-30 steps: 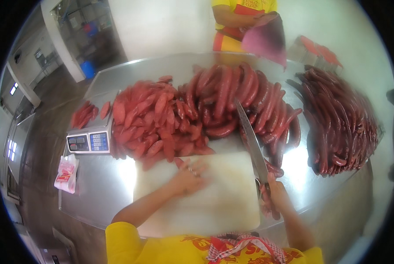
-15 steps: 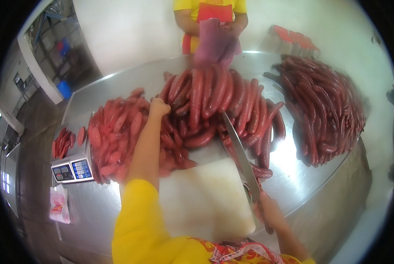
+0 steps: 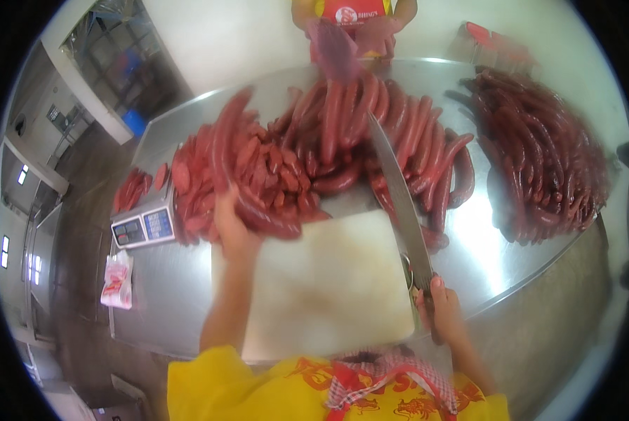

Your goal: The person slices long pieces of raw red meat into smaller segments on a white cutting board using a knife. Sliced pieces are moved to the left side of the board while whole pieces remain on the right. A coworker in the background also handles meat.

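My left hand (image 3: 232, 226) grips a long curved red sausage (image 3: 224, 144) and holds it over the left edge of the white cutting board (image 3: 328, 288). My right hand (image 3: 441, 309) is closed on the handle of a long knife (image 3: 399, 193), its blade pointing away over the board's right edge toward the pile of whole red sausages (image 3: 371, 133). A heap of cut sausage pieces (image 3: 258, 168) lies just beyond the board to the left.
A second heap of dark red sausages (image 3: 539, 154) lies at the right of the steel table (image 3: 497, 259). A small digital scale (image 3: 144, 226) stands at the left, a plastic bag (image 3: 116, 281) below it. Another person in yellow and red (image 3: 353, 21) stands across the table.
My left hand reached into the whole sausages, took one and drew it back toward the board. The knife stayed by the board's right edge.
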{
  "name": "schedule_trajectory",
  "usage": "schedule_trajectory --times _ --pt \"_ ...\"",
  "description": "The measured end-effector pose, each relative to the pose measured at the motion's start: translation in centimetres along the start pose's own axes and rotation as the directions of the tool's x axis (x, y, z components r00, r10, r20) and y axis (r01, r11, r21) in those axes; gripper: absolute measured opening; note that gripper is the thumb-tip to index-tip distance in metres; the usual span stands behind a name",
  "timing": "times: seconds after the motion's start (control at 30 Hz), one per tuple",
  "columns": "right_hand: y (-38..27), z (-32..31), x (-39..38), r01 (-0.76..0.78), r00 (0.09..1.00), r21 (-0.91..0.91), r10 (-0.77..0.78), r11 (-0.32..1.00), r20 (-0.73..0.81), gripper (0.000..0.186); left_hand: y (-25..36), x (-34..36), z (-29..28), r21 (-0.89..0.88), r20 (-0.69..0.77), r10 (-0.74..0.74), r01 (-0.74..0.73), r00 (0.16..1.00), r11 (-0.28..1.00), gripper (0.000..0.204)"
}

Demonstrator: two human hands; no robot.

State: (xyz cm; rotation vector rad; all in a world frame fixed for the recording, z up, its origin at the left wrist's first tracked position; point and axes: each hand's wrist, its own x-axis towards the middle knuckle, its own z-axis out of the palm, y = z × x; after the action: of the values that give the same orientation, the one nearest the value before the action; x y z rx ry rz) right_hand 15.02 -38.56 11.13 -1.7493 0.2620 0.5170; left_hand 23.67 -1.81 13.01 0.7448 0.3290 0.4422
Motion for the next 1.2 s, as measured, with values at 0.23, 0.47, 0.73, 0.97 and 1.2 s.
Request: schedule_trajectory --times 0.23,0.47,0.73,0.97,1.2 --pt "1.5 -0.8 -1.1 -0.002 0.992 -0.014 0.004 1.000 0.124 0.065 -7.9 -18.5 -6.5 0.543 -0.163 -0.136 0.204 0.977 0.815 0.029" --pt "2.3 -1.6 -2.4 -0.033 0.988 -0.045 0.040 0.998 0.152 0.065 -7.1 -21.2 -9.3 0.885 0.434 -0.244 -0.461 0.868 -0.065 0.044" --pt "4.3 -1.5 -3.6 0.004 0.995 -0.225 0.019 0.974 0.103 0.068 -8.9 -12.9 -7.4 0.622 0.638 -0.366 -0.734 0.677 -0.275 0.055" --pt "6.1 -2.3 -4.6 0.089 0.994 -0.551 -0.112 0.830 -0.009 0.066 -9.9 -12.4 -6.2 0.531 0.732 -0.313 -0.795 0.605 -0.295 0.052" --pt "6.2 3.2 -3.0 0.284 0.912 -0.766 -0.408 0.576 0.032 0.057 -11.1 -12.8 -7.3 0.507 0.791 -0.197 -0.801 0.579 -0.319 0.046"
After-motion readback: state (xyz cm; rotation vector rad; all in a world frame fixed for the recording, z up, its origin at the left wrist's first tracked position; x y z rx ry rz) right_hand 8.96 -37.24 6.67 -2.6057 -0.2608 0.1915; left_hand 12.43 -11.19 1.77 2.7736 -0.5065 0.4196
